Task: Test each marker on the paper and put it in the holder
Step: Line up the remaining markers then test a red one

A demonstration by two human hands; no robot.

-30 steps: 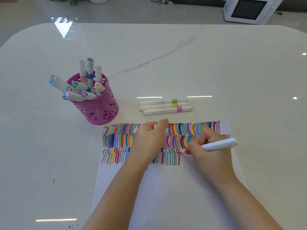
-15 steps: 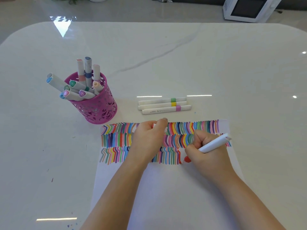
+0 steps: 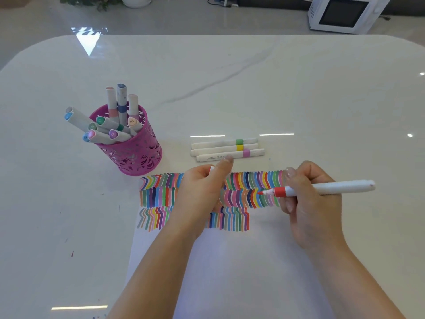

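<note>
Three spare markers (image 3: 226,149) lie beyond the paper (image 3: 241,261), the holder (image 3: 135,155) left of them. My left hand (image 3: 202,192), pinching the cap (image 3: 211,169), hides some stripes (image 3: 158,196). My right hand (image 3: 308,208) grips the red marker (image 3: 326,188), its tip now lifted off the paper.

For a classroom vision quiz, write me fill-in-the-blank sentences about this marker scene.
The right hand grips a white marker with a ___ tip.
The left hand holds that marker's ___.
___ capped white markers lie on the white marble table beyond the white paper.
Tested markers stand in the ___ perforated holder.
Missing: red; cap; three; pink.
</note>
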